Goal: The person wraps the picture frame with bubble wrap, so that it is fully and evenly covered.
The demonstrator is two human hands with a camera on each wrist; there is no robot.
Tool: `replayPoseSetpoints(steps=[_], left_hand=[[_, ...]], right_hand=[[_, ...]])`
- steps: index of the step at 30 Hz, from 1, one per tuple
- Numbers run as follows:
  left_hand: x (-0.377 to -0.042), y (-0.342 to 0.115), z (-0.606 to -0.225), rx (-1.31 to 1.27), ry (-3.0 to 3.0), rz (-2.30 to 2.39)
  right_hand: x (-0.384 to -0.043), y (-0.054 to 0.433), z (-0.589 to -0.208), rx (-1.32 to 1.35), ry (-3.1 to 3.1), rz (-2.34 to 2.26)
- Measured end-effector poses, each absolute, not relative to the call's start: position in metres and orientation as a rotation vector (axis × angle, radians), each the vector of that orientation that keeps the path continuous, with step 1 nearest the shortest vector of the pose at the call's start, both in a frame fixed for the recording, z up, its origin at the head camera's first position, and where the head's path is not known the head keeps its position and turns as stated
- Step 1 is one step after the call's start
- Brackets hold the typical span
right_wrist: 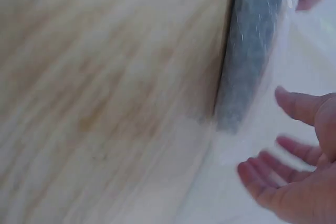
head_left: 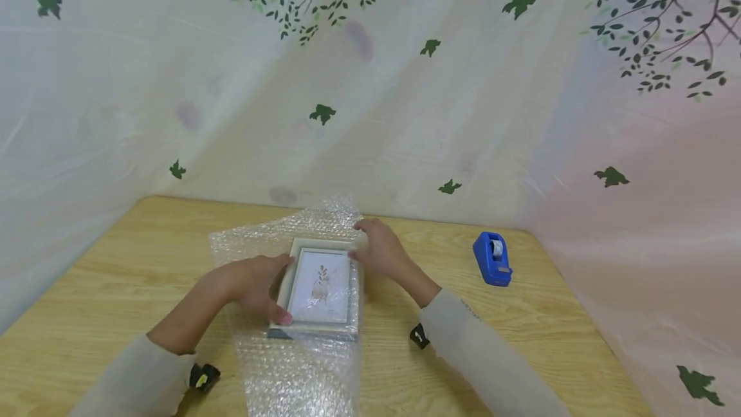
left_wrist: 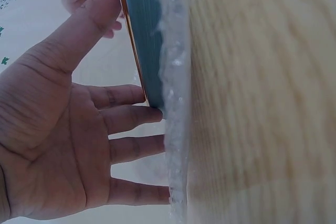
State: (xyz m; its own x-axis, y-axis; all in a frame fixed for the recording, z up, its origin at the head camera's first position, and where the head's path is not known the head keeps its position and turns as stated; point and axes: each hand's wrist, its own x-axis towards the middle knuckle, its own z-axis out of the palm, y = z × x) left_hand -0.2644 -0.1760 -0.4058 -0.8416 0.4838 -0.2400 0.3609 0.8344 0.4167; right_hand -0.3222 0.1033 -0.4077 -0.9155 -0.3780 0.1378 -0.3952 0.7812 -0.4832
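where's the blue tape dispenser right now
In the head view, the blue tape dispenser is on the right side of the wooden table, toward its far edge, to the right of the right hand.

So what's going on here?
A person's left hand touches the left side of a picture frame lying on bubble wrap, which also covers the frame's right side. The right hand is near its top right corner. A blue tape dispenser sits on the table to the right.
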Motion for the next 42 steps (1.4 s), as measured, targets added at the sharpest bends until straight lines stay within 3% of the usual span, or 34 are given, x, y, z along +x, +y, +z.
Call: replayPoseSetpoints(steps=[5, 11, 34, 42], left_hand=[[-0.265, -0.177, -0.407, 0.618, 2.669, 0.517], [-0.265, -0.177, -0.405, 0.609, 2.646, 0.516], [-0.260, -0.167, -0.405, 0.639, 2.696, 0.481], [-0.261, -0.167, -0.405, 0.649, 2.680, 0.494]], right_hand=[[-0.331, 0.117, -0.413, 0.359, -3.053, 1.151], [-0.330, 0.118, -0.417, 0.362, -3.068, 1.467], [-0.321, 0.100, -0.418, 0.268, -3.088, 1.288], [-0.323, 0.112, -0.415, 0.365, -3.096, 1.430]])
